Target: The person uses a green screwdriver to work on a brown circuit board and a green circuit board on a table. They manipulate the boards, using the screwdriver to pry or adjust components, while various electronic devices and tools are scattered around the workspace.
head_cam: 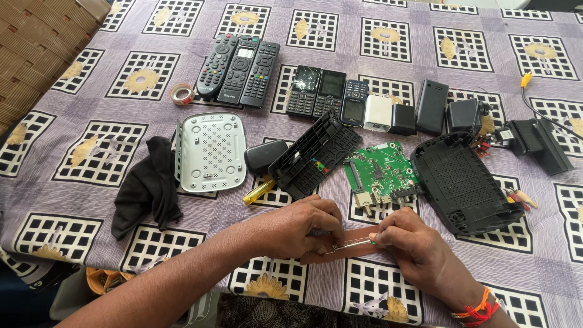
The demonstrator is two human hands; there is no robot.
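A: So, where are the hands?

B: Both at the near edge of the table (425,73), close together. The left hand (300,228) has its fingers curled and pressed down on a brown circuit board (352,249) that lies flat on the cloth. The right hand (413,243) pinches a thin metal tool (355,244) between thumb and forefinger, laid across the board.

A: And just beyond them?

B: A green circuit board (379,170) sits in the middle, touching a black casing half (313,155) that leans tilted on its left. A second black shell (464,179) lies open just to its right. A yellow-handled screwdriver (258,191) pokes out beside the tilted casing.

A: Towards the left edge?

B: A white perforated cover (211,152), with a black cloth (147,185) crumpled next to it, and a roll of tape (181,93) further back.

A: The far side?

B: Three remote controls (240,70) side by side, then a row of mobile phones (319,91) and small chargers (390,114). A black adapter (537,143) lies near the right edge
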